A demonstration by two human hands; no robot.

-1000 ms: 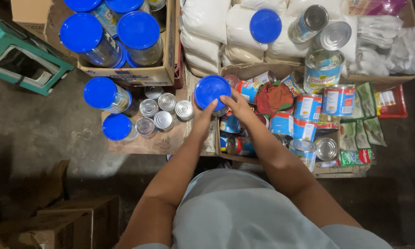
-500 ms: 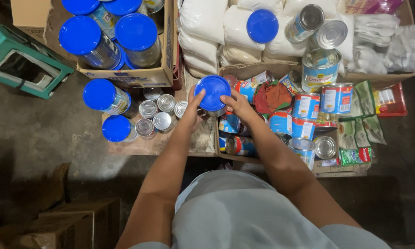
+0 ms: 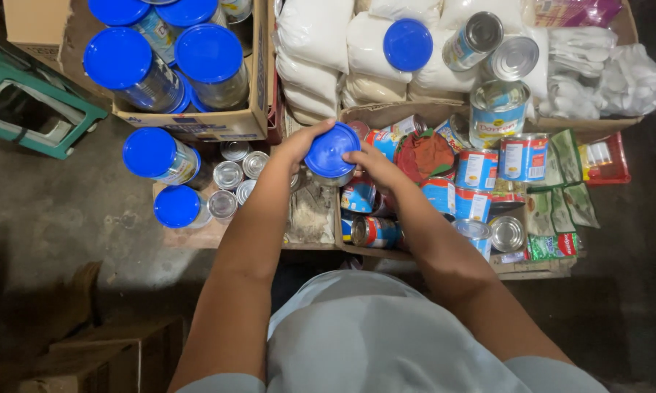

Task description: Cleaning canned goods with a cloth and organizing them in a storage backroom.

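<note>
A tin with a round blue lid (image 3: 332,151) is held between both hands above a low wooden stand. My left hand (image 3: 293,145) wraps the tin's left side, fingers curled over the lid's far edge. My right hand (image 3: 368,161) presses against its right side. Directly right of the tin lie small labelled cans (image 3: 478,169) and a red packet (image 3: 424,155) in a cardboard tray. Several small silver-topped cans (image 3: 228,175) stand to the left of my left arm.
A cardboard box (image 3: 219,122) at the upper left holds big blue-lidded tins. Two more blue-lidded tins (image 3: 152,154) stand below it. White sacks (image 3: 310,65) are stacked at the back. A green stool (image 3: 29,109) is at far left, brown boxes (image 3: 88,360) at the bottom left.
Both hands have kept their hold on the blue-lidded tin; it has shifted slightly and the left fingers now reach further over the lid's edge.
</note>
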